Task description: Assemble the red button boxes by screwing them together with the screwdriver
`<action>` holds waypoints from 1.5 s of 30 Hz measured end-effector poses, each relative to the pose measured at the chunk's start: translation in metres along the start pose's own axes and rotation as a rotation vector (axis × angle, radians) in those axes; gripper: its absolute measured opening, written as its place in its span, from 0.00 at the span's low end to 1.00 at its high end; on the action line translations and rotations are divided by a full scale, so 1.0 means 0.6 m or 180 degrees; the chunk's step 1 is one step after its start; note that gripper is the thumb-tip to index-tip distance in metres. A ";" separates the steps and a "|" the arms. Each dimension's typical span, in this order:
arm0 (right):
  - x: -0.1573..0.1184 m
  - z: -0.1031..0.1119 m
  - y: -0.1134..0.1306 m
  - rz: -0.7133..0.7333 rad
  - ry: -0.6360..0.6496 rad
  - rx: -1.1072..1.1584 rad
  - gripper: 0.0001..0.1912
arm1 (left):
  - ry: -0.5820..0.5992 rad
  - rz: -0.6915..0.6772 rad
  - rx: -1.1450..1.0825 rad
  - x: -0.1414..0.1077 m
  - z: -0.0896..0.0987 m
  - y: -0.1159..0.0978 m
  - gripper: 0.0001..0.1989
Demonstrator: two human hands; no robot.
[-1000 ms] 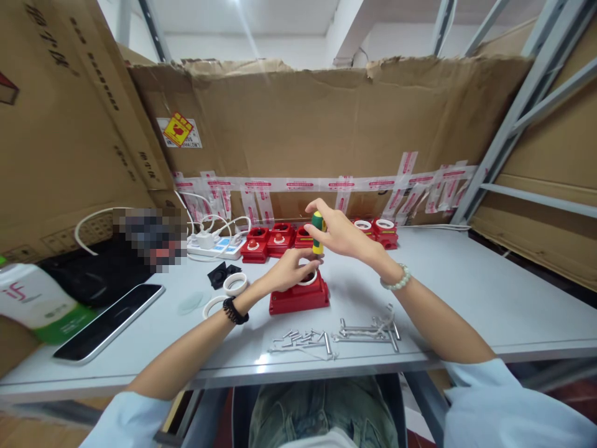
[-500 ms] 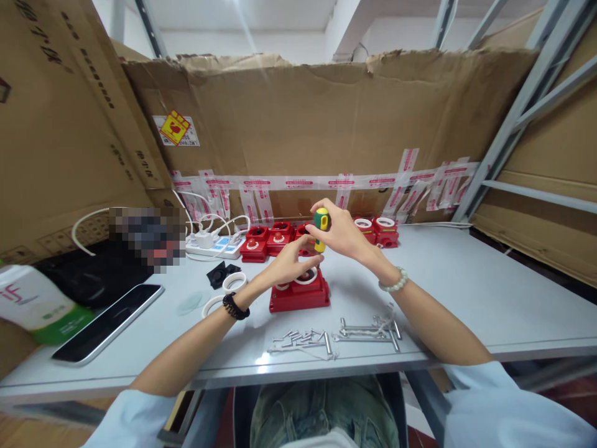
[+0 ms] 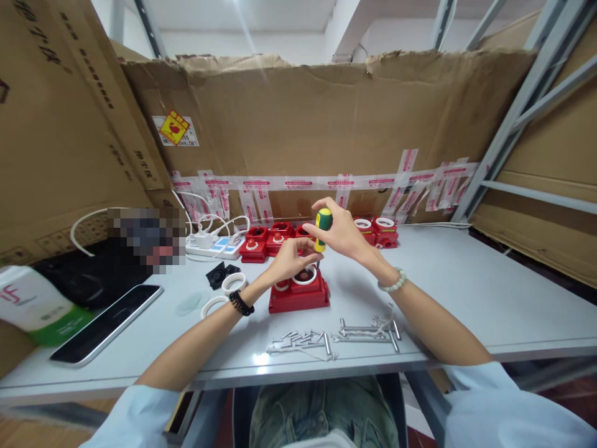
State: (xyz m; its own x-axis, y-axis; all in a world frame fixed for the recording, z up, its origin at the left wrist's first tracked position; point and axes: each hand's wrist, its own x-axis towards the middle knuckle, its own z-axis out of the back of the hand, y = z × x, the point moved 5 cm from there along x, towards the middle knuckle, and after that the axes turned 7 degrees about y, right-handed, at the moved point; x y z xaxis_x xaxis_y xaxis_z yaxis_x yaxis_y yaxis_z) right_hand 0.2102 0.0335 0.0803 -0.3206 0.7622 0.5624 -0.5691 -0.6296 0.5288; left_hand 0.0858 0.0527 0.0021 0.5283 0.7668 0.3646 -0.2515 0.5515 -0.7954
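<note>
Screwdriver (image 3: 325, 221) mid-frame, nearly upright; I have the right hand (image 3: 344, 230) closed around its handle, probably to keep the shaft pointing down over the right side of the red housing (image 3: 298, 302). Left hand (image 3: 290, 260) half-curled by the tool's lower end, likely steadying; from here I can't tell if it grips anything. Housing sits flat on the surface (image 3: 466, 280), just below frame centre; loose screws (image 3: 301, 338) lower centre, presumably for easy reach.
</note>
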 end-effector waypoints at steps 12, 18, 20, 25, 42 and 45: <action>0.003 0.003 0.003 0.0047 -0.0016 -0.0057 0.16 | 0.0598 0.0124 -0.0098 -0.007 -0.008 -0.001 0.14; 0.001 -0.003 0.014 0.0160 0.0061 0.0045 0.15 | 0.0017 -0.0176 0.0307 -0.007 0.003 0.000 0.13; 0.000 -0.003 0.015 0.0196 0.0067 0.0021 0.13 | 0.0082 -0.0288 0.0357 -0.009 0.002 -0.007 0.12; -0.003 0.001 0.012 0.0076 0.0027 -0.0050 0.13 | 0.0467 -0.0170 0.0080 -0.007 -0.007 -0.008 0.11; -0.009 -0.003 0.014 0.0021 0.0075 0.0003 0.13 | -0.0161 -0.0022 0.0471 0.001 0.010 -0.013 0.16; -0.009 -0.001 0.013 0.0037 0.0030 0.0005 0.13 | 0.0207 -0.0178 0.0263 0.000 0.004 -0.020 0.15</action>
State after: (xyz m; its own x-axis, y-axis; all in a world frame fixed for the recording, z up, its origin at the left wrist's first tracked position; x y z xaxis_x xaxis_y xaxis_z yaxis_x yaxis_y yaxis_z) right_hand 0.2073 0.0247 0.0810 -0.3343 0.7562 0.5625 -0.5641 -0.6387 0.5233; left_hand 0.0868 0.0466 0.0130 0.5942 0.7127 0.3729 -0.2847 0.6199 -0.7312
